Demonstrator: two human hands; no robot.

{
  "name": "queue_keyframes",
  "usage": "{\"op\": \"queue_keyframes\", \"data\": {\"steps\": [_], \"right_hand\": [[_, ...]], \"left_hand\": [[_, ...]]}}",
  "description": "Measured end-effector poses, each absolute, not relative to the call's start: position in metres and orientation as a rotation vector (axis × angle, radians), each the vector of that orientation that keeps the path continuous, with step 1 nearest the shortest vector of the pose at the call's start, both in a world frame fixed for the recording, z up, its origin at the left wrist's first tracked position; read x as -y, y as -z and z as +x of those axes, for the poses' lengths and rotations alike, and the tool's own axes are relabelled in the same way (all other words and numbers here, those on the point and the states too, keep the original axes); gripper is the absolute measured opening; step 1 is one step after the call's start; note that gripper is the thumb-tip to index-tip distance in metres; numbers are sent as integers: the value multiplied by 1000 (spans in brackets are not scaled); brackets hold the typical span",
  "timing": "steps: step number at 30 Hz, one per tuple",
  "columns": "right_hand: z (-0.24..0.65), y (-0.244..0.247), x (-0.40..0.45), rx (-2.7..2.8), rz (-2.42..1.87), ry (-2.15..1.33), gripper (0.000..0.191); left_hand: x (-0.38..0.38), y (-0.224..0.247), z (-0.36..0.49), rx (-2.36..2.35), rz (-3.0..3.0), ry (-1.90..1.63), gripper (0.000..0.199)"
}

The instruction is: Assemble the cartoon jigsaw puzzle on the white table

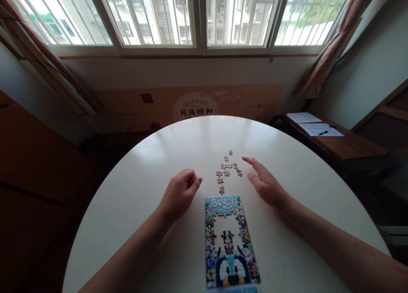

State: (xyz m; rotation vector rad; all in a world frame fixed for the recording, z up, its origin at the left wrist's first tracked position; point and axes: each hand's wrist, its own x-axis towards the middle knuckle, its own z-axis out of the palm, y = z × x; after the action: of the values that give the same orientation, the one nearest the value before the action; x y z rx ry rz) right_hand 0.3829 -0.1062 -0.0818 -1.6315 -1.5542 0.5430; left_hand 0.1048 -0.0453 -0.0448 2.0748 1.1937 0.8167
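A partly assembled jigsaw puzzle [212, 238] with a blue title strip and a blue dog's face lies flat between my forearms. White tabletop shows through a gap in its upper middle, and joined pieces [227, 238] stand up into that gap from below. Beyond its top edge several loose puzzle pieces [226, 166] are scattered on the table. My left hand [181, 190] rests to their left, curled into a loose fist, with nothing visible in it. To their right, my right hand [264, 180] is open, its fingers stretched toward the pieces and its thumb apart. Neither hand touches a piece.
The round white table [127, 208] has a curved far edge. Past it stands a printed cardboard panel [121, 102] under the barred windows [153, 17]. At the right, papers [318, 129] and a pen [323, 133] lie on a brown wooden desk [360, 142]. Something bluish [239, 289] touches the puzzle's near edge.
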Motion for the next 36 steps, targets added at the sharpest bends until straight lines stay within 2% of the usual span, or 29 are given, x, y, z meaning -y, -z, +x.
{"op": "queue_keyframes", "data": {"steps": [18, 36], "right_hand": [[386, 85, 104, 1567, -1627, -554, 52], [386, 82, 106, 1568, -1631, -573, 52]], "left_hand": [[45, 45, 105, -1178, 2112, -826, 34], [44, 43, 106, -1148, 2095, -861, 18]]}}
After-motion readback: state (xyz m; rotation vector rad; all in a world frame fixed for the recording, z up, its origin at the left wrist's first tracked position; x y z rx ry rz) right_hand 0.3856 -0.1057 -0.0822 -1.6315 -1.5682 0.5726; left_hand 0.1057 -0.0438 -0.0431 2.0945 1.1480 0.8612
